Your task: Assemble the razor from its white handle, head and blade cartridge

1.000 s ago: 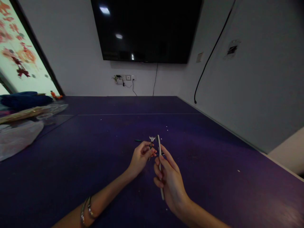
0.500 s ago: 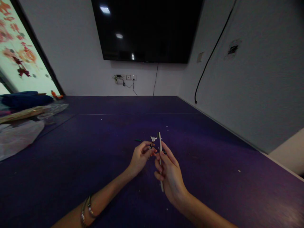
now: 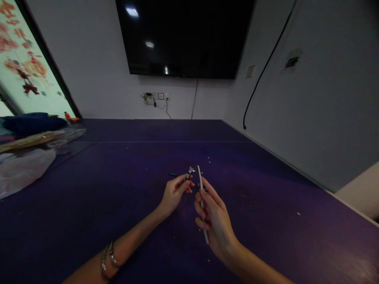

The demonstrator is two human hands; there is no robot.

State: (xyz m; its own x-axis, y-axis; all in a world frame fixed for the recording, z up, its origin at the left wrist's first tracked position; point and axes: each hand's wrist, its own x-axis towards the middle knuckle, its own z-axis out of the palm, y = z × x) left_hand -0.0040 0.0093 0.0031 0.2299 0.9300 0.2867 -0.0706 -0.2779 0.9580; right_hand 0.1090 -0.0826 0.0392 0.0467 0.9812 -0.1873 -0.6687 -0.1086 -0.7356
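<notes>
Head: brush (image 3: 200,179) tip-up (slight left lean)

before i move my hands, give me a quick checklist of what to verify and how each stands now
1. Left hand holding the small silver-headed tool: ok.
2. Right hand holding the pale stick: ok.
3. Tool and stick tips apart: cannot tell, they look very close.
4. Small green item clear of both hands: ok.
5. Purple surface free of bits: not ok, white specks show.

Off-white stick (image 3: 200,179), silvery tool (image 3: 191,170), purple surface (image 3: 127,181)
</notes>
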